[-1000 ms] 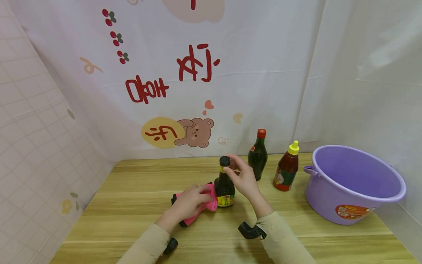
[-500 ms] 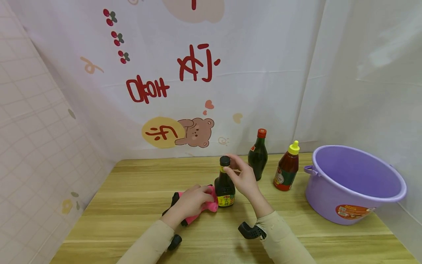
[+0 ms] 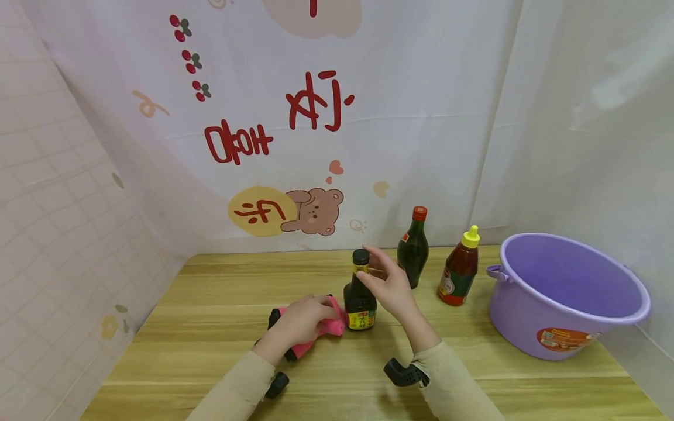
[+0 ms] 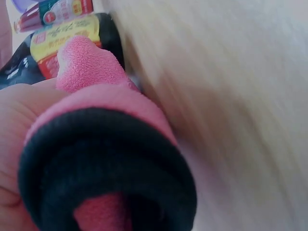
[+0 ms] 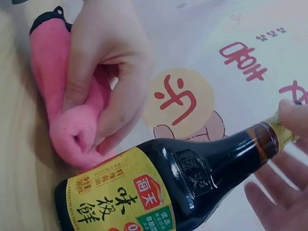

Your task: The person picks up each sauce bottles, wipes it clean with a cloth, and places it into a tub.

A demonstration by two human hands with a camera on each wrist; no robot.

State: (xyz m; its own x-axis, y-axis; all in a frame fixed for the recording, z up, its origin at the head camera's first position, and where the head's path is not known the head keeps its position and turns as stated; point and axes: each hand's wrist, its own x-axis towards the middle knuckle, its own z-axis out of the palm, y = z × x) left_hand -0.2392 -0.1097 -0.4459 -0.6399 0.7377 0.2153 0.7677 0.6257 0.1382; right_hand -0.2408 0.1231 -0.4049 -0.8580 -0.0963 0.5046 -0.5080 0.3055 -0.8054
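A dark soy sauce bottle (image 3: 359, 299) with a black cap and yellow label stands upright on the table. My right hand (image 3: 392, 287) holds it by the neck, thumb in front and fingers behind, as the right wrist view also shows. My left hand (image 3: 304, 320) pinches a folded pink cloth (image 5: 48, 72) with black edging, fingers pressed into its folds. The bunched end of the cloth lies right beside the bottle's label, low on its left side. In the left wrist view the cloth's rolled black edge (image 4: 101, 125) fills the foreground.
Behind my right hand stands a green bottle (image 3: 413, 251) with a red cap. Right of it are a red sauce bottle (image 3: 459, 272) with a yellow nozzle and a large purple bucket (image 3: 526, 321). A printed white curtain (image 3: 411, 117) hangs along the table's back edge.
My left hand and the pink cloth have shifted slightly left, away from the bottle's side. My right hand keeps its hold on the neck, and the bottle stays standing.
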